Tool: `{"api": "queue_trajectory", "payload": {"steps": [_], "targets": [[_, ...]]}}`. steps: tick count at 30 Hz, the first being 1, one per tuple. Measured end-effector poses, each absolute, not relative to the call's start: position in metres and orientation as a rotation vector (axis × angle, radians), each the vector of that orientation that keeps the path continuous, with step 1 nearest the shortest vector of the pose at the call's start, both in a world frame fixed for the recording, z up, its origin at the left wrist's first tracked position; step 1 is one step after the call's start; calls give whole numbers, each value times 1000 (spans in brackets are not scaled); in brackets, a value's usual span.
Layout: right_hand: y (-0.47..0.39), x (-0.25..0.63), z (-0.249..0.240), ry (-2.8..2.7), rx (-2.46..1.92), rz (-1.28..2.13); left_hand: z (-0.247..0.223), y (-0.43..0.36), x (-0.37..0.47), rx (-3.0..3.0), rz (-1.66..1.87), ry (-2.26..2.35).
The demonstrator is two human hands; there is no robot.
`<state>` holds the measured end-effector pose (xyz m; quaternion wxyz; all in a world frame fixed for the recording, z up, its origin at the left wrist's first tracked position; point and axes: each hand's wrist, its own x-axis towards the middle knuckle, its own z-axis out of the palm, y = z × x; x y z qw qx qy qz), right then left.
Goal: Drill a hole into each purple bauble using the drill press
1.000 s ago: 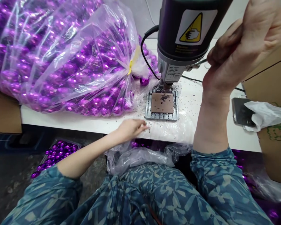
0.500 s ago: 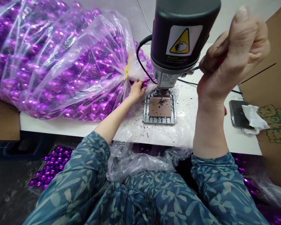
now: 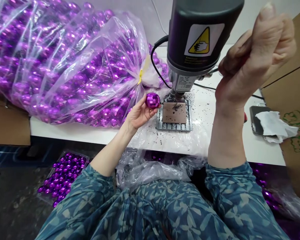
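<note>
In my left hand point(image 3: 141, 115) is a shiny purple faceted ball point(image 3: 153, 100), gripped by thumb and fingers just left of the drill press base. My right hand point(image 3: 258, 56) is raised at the right of the bench drill press point(image 3: 205, 36), its fingers closed round the press's feed handle; most of that handle is hidden, with a little red showing between the fingers. Under the drill chuck point(image 3: 180, 95) a brown square plate point(image 3: 174, 116) with a small hole lies on the slotted metal base point(image 3: 160, 126). Dark shavings are scattered over both.
A large clear bag point(image 3: 90, 66) of purple balls, tied with a yellow tie point(image 3: 140, 76), fills the left side. A phone point(image 3: 256, 125) under crumpled tissue point(image 3: 273, 125) lies right, beside a cardboard box point(image 3: 297, 100). Below left sits a tray of purple balls point(image 3: 62, 176).
My left hand has come back from beside the bag's tied neck, turned palm up, and now shows a purple ball in its fingers. My right hand stays raised and closed; the view has shifted slightly.
</note>
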<state>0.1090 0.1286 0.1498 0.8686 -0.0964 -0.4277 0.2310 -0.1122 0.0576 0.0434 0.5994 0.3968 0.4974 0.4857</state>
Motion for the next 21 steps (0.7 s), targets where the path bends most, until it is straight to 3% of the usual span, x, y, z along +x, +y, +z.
{"api": "queue_trajectory", "payload": {"steps": [21], "targets": [[130, 112, 152, -917, -272, 476, 42, 26, -95, 899, 999, 1100]]}}
